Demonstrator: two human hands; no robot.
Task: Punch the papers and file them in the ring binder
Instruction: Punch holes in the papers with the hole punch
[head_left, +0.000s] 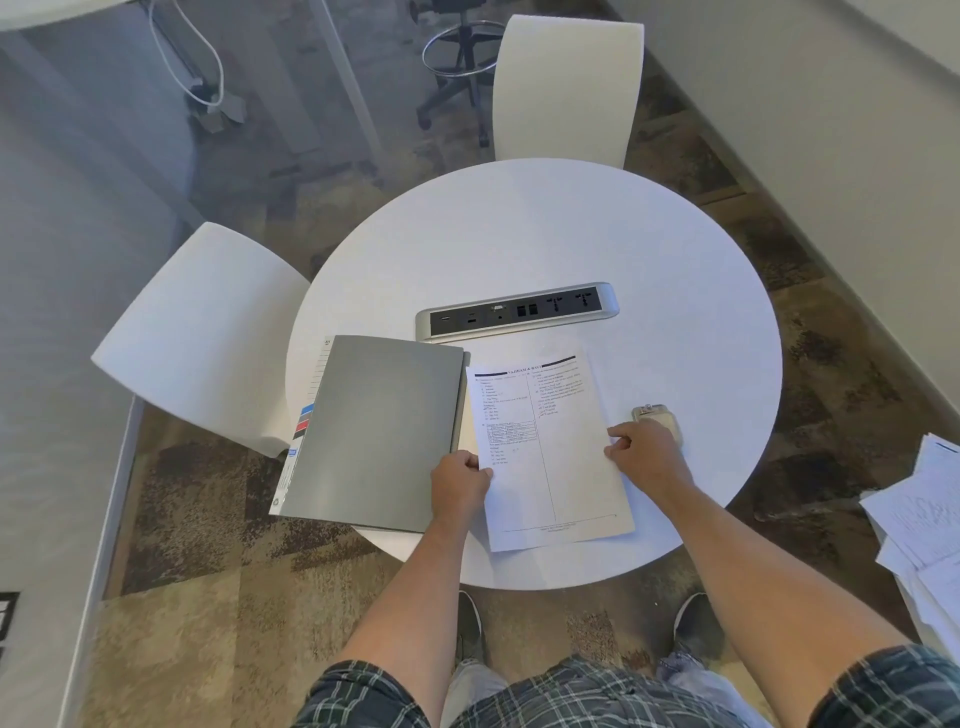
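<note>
One grey binder (374, 436), one hole punch (655, 417), one printed paper stack (545, 447), two white chairs (202, 338), two hands (460, 486).

The surface (545, 234) lies bare from its far edge to the socket strip (517, 312) at the middle. Nearer, the binder (374, 431) fills the left edge, papers (550, 452) the near middle, the punch (657, 421) beside them toward the right edge.
</note>
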